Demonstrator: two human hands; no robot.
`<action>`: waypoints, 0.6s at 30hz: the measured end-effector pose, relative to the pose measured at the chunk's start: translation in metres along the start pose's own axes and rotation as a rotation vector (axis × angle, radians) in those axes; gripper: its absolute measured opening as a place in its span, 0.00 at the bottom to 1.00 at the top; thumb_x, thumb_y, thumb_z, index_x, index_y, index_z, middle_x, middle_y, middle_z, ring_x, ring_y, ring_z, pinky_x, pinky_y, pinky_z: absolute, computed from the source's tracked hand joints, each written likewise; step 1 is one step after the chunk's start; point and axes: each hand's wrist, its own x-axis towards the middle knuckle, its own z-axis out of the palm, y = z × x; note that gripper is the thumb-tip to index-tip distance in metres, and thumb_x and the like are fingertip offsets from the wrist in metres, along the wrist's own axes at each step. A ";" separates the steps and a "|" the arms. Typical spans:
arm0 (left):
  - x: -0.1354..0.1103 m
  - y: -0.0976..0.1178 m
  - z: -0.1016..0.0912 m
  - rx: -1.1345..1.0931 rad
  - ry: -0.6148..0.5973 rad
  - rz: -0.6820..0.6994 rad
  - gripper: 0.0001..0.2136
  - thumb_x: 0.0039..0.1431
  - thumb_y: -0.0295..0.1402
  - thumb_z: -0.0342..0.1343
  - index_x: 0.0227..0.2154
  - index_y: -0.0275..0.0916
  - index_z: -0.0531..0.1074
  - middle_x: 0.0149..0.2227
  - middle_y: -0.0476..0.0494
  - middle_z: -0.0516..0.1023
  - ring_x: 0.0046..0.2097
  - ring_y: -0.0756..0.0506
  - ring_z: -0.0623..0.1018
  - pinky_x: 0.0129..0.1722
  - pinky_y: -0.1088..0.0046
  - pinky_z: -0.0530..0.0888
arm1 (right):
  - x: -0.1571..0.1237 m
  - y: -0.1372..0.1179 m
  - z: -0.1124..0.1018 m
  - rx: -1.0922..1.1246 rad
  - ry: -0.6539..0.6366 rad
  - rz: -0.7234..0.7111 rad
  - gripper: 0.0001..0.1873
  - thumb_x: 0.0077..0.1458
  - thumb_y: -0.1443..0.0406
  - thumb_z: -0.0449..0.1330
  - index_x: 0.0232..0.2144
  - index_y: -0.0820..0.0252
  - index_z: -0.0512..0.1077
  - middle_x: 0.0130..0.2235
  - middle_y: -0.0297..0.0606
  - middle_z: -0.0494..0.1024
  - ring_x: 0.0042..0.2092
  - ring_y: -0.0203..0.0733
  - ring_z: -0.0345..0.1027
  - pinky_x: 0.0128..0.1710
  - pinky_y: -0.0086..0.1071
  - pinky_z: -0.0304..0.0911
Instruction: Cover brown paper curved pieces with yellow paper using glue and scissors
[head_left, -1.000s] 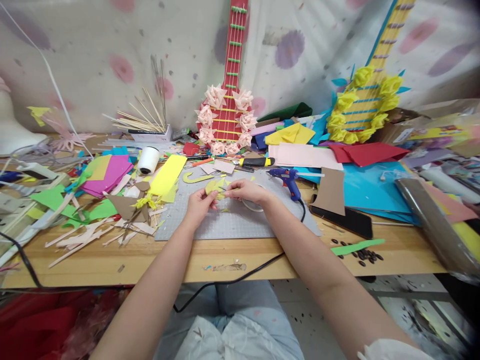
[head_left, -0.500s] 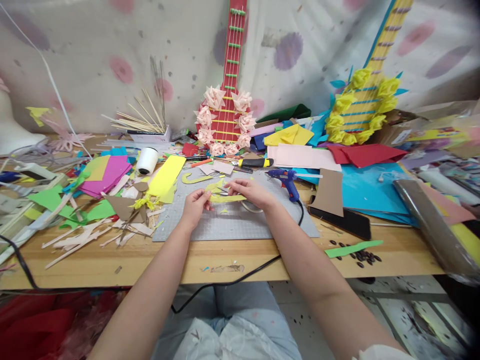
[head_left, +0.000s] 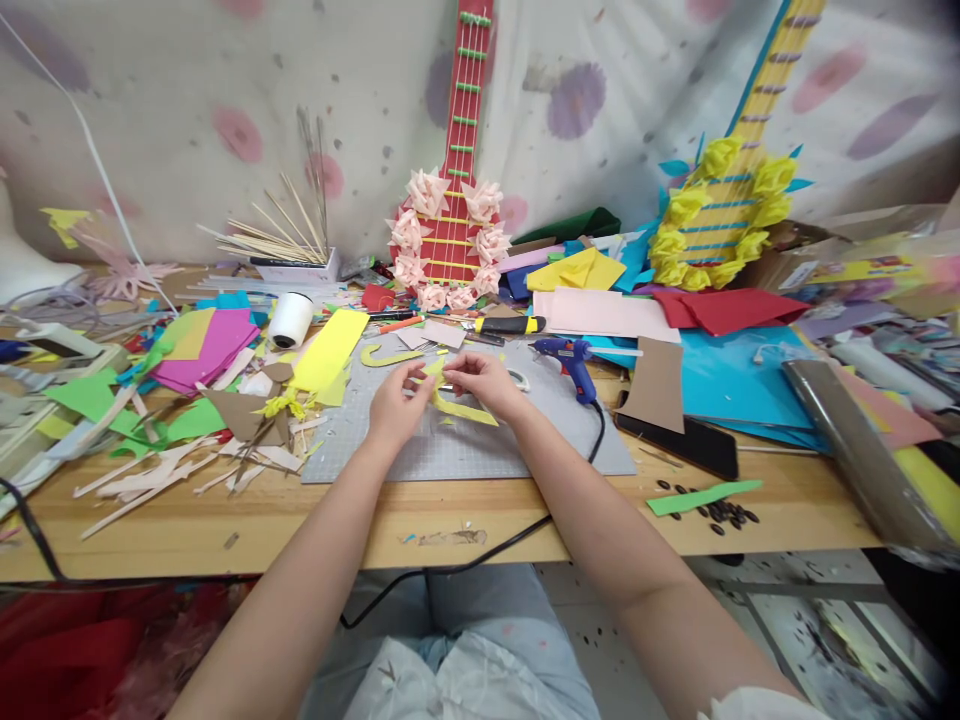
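Over the grey cutting mat (head_left: 345, 440) both of my hands are close together. My left hand (head_left: 399, 402) pinches a narrow yellow paper strip (head_left: 469, 411) by its end. The strip's loose part slants down to the right, beneath my other hand. My right hand (head_left: 489, 382) has its fingertips pinched on the same end of the strip, nearly touching the left fingertips. Scissors (head_left: 517, 380) lie on the mat, partly hidden behind the right hand. A curved yellow paper piece (head_left: 386, 357) rests at the mat's upper left.
Right of the mat are a blue glue gun (head_left: 574, 365) with its black cord and a dark phone (head_left: 690, 445). A utility knife (head_left: 510, 325) lies behind. Paper scraps (head_left: 165, 470) cover the left. Red (head_left: 450, 250) and yellow (head_left: 712, 220) paper guitars stand at the back.
My hands have drawn together. The right hand has moved left and slightly down, and the strip now hangs slanting below it instead of stretching level between the hands.
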 end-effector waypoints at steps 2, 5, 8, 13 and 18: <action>0.000 0.009 0.000 0.201 -0.026 0.112 0.20 0.47 0.34 0.56 0.46 0.40 0.67 0.43 0.42 0.73 0.35 0.48 0.74 0.33 0.73 0.71 | -0.001 -0.002 0.000 -0.034 0.011 0.001 0.13 0.37 0.60 0.63 0.24 0.62 0.67 0.21 0.29 0.68 0.22 0.30 0.60 0.25 0.29 0.59; 0.000 0.023 0.004 0.433 -0.083 0.168 0.23 0.45 0.29 0.57 0.48 0.42 0.65 0.44 0.42 0.73 0.42 0.43 0.74 0.38 0.69 0.70 | -0.002 -0.004 0.001 -0.137 0.038 -0.028 0.11 0.38 0.60 0.62 0.24 0.62 0.67 0.23 0.31 0.70 0.24 0.31 0.61 0.27 0.29 0.58; 0.002 0.031 0.012 0.576 -0.070 0.178 0.24 0.45 0.26 0.55 0.48 0.43 0.64 0.43 0.41 0.74 0.46 0.40 0.72 0.40 0.67 0.69 | -0.002 -0.002 0.002 -0.251 0.096 -0.087 0.10 0.40 0.60 0.60 0.24 0.61 0.68 0.25 0.32 0.71 0.26 0.32 0.61 0.29 0.29 0.57; 0.002 0.031 0.019 0.650 -0.031 0.202 0.21 0.49 0.24 0.50 0.49 0.41 0.63 0.43 0.40 0.74 0.45 0.40 0.73 0.40 0.67 0.68 | -0.001 0.002 0.003 -0.321 0.150 -0.108 0.09 0.42 0.60 0.58 0.24 0.60 0.66 0.25 0.31 0.70 0.26 0.32 0.62 0.29 0.29 0.57; 0.001 0.026 0.017 0.639 -0.052 0.218 0.21 0.50 0.24 0.49 0.50 0.41 0.64 0.42 0.40 0.75 0.42 0.40 0.75 0.39 0.67 0.68 | -0.002 0.003 0.004 -0.431 0.180 -0.132 0.08 0.43 0.61 0.57 0.25 0.59 0.65 0.25 0.31 0.70 0.27 0.33 0.62 0.29 0.29 0.56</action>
